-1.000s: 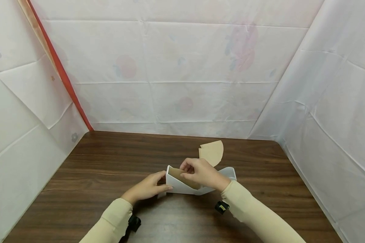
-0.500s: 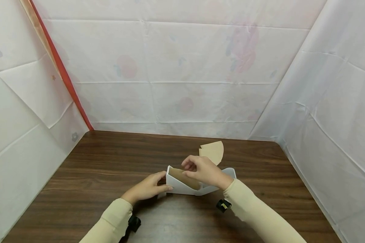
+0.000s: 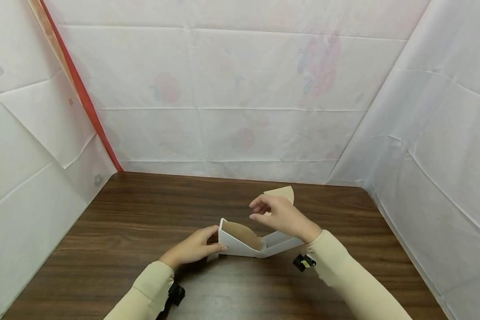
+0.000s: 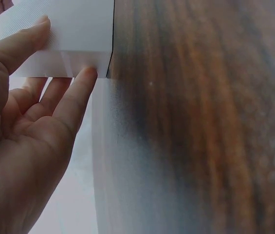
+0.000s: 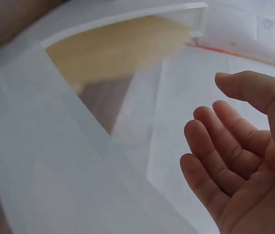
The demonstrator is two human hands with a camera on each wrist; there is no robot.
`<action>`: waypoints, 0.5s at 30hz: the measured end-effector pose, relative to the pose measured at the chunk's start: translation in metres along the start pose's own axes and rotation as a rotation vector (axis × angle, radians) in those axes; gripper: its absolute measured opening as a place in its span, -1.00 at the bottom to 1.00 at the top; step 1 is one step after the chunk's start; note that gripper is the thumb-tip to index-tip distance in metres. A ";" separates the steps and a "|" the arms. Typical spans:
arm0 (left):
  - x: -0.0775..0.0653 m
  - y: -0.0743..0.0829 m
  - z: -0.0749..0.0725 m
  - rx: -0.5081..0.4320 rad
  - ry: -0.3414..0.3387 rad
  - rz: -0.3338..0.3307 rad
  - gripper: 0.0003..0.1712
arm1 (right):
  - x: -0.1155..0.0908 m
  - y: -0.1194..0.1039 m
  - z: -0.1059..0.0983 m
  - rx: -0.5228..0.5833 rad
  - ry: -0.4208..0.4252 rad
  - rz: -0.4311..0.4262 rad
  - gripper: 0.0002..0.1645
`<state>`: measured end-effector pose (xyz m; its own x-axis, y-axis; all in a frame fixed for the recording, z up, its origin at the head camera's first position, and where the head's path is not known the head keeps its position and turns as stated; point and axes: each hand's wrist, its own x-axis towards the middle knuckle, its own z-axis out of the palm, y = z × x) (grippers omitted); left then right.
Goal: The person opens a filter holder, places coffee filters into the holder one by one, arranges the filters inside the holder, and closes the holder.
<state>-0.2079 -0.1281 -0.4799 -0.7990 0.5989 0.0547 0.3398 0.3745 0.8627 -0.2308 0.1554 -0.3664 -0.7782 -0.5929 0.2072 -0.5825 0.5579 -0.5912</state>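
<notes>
A white coffee filter holder (image 3: 240,250) lies on the table, a stack of tan coffee filters (image 3: 242,233) inside its left part. My left hand (image 3: 196,246) holds the holder's left end, thumb on the front face and fingers at the end. In the left wrist view the thumb and fingertips touch the white box. Above the holder's right part, my right hand (image 3: 286,217) hangs with loosely bent fingers and holds nothing. Behind that hand lie more cone-shaped coffee filters (image 3: 285,192), partly hidden by it. The right wrist view shows the fingers apart from the holder.
The dark wood-grain table (image 3: 152,204) ends at a pale printed sheet (image 3: 240,89) behind and on both sides. A red strip (image 3: 84,98) runs down the left rear corner. Black wrist cameras (image 3: 304,263) sit under both sleeves.
My right hand has come up out of the holder and moved right, away from the filters inside, with its fingers loosened. The left hand and the holder have stayed in place.
</notes>
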 end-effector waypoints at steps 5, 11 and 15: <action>-0.001 0.001 0.000 -0.009 -0.002 -0.001 -0.61 | -0.001 0.004 -0.025 -0.020 0.047 0.053 -0.75; 0.000 -0.001 0.001 -0.006 -0.003 0.004 -0.61 | -0.005 0.013 -0.048 -0.057 0.075 0.109 -0.73; 0.000 -0.001 0.000 -0.007 -0.001 0.011 -0.60 | -0.008 0.023 -0.059 -0.058 0.084 0.123 -0.74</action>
<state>-0.2085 -0.1285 -0.4811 -0.7945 0.6039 0.0638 0.3454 0.3630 0.8654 -0.2516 0.2070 -0.3356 -0.8600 -0.4687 0.2018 -0.4922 0.6572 -0.5709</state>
